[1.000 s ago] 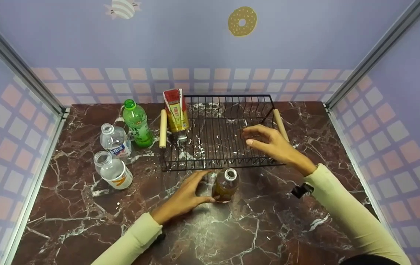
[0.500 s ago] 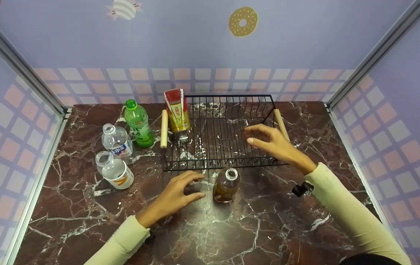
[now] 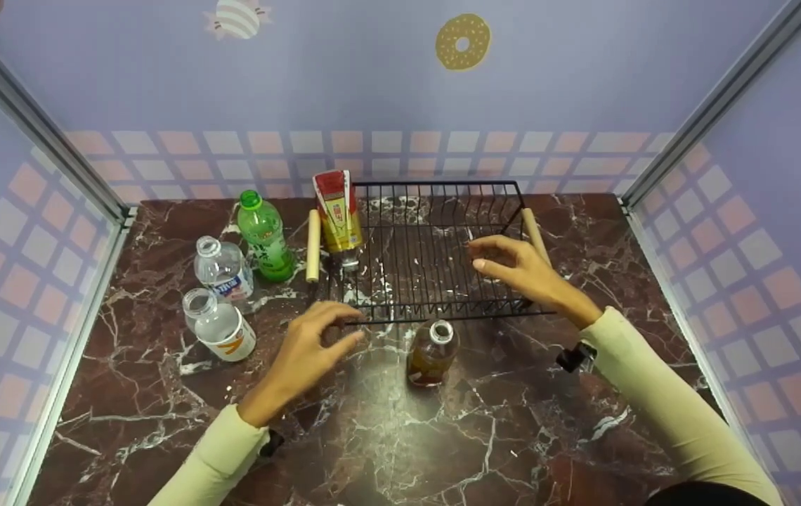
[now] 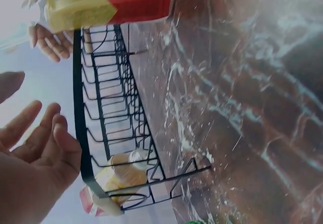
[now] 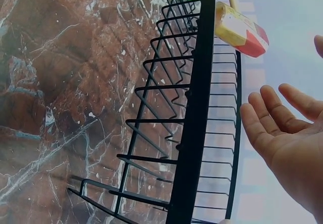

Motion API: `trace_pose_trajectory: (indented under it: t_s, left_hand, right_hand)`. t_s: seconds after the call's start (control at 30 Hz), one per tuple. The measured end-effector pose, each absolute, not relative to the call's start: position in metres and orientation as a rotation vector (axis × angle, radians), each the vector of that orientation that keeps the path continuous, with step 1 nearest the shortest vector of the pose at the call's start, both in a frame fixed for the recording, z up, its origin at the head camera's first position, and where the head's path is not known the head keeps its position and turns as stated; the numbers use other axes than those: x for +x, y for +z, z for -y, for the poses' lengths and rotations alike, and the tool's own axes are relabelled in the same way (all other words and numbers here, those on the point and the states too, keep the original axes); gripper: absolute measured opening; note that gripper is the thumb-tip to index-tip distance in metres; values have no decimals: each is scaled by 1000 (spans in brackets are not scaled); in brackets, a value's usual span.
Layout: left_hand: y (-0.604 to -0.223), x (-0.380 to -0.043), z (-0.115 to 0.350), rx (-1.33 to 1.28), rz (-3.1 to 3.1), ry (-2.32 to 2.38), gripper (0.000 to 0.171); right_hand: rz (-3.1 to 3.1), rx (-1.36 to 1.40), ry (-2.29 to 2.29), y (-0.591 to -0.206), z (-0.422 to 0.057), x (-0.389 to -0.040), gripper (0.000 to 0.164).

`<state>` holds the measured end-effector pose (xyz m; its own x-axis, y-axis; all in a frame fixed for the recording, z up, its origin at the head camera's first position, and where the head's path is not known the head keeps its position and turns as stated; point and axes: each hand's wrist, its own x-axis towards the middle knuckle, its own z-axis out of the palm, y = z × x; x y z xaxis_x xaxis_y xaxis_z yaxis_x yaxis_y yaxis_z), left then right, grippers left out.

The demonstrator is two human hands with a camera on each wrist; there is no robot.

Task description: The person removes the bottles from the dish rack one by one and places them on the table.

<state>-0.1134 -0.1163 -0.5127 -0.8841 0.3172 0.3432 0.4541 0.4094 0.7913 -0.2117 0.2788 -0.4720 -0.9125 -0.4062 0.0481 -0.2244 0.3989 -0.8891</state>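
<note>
A clear bottle with amber-brown sides (image 3: 433,355) stands upright in front of the black wire rack (image 3: 435,309). Its label shows yellow and red (image 4: 108,4) in the left wrist view. My left hand (image 3: 305,348) hovers to the left of this bottle, by the rack's front left corner, fingers loosely bent around nothing. Over the rack's right part is my right hand (image 3: 516,268), holding nothing, its fingers relaxed and apart from the wires. A red and yellow bottle (image 3: 338,211) sits neck down in the rack's left end, leaning by the wooden handle (image 3: 313,246).
Left of the rack stand a green bottle (image 3: 265,239), a clear bottle with a blue label (image 3: 223,270) and a clear bottle with a white and orange label (image 3: 220,327). All are uncapped. A second wooden handle (image 3: 536,235) is on the rack's right end. Walls enclose the marbled table (image 3: 548,436).
My left hand has come away from the amber-brown bottle and moved left, toward the rack's front left corner. The bottle stays standing in place. My right hand has barely moved.
</note>
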Motion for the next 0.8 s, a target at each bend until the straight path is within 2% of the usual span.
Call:
trace_pose_trajectory:
  t_s: [0.47,0.57,0.8]
  left_hand:
    - [-516,-140,128,-552,2335,-1307,38]
    - [-519,-144,130,-547,2332,-1280,47]
    - [-524,-149,131,-508,2439,-1313,85]
  right_hand:
    - [-2512,-546,-1498,-474,-282,-215,47]
    - [-2517,-543,-1491,-475,-282,-215,47]
    - [-2516,-539,-1487,-476,-283,-216,47]
